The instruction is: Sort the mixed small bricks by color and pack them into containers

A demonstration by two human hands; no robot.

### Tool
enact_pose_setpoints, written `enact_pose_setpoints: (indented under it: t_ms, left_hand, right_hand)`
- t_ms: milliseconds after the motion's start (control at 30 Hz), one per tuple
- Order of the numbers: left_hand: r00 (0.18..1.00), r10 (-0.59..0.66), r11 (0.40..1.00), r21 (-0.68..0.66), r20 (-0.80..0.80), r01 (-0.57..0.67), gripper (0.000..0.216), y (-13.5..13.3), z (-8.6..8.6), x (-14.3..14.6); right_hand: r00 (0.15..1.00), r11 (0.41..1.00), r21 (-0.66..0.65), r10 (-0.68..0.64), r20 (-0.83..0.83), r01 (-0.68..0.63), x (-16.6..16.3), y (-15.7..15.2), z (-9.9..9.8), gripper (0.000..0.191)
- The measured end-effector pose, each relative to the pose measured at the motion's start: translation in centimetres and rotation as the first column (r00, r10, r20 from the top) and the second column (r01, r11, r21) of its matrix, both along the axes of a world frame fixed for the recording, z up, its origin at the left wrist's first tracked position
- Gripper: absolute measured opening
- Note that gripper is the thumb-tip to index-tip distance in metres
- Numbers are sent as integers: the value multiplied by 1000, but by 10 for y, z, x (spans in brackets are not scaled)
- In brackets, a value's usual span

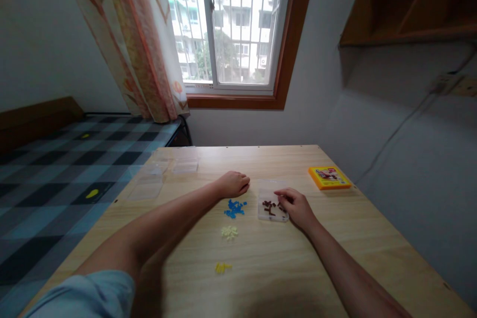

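My left hand (234, 184) is above the table just behind a pile of small blue plastic bricks (234, 208). Its fingers are curled closed, and anything inside them is hidden. My right hand (296, 206) reaches over a clear plastic box (264, 192) from its right side. The index finger is stretched out and apart from the thumb, with the fingertips close to small brown bricks (268, 206) in the box. In front of the blue pile lie pale yellow bricks (229, 232), and nearer to me a few bright yellow bricks (222, 268).
Clear plastic boxes or lids (147, 186) lie at the table's back left. An orange and yellow box (329, 178) sits near the right edge of the wooden table (261, 273). A bed (122, 159) adjoins the left side, and a window (238, 25) is beyond.
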State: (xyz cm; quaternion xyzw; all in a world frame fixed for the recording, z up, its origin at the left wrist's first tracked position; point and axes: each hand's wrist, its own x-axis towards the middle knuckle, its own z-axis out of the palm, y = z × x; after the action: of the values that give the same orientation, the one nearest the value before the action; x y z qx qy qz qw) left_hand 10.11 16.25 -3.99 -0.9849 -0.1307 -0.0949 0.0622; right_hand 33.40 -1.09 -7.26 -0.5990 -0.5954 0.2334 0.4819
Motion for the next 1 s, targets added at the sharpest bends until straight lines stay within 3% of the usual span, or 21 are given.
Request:
enact_pose_setpoints:
  t_ms: [167, 600, 1000]
  left_hand:
    - [999, -7, 998, 57, -47, 10, 31, 1, -2, 3]
    - [997, -19, 998, 56, -74, 24, 31, -3, 0, 3]
    - [987, 84, 993, 89, -138, -72, 31, -8, 1, 0]
  right_hand:
    - [1000, 1000, 12, 4, 4, -4, 1, 2, -3, 29]
    - [1000, 1000, 27, -4, -18, 5, -2, 2, -1, 28]
    - [1000, 999, 42, 11, -6, -10, -2, 4, -1, 27]
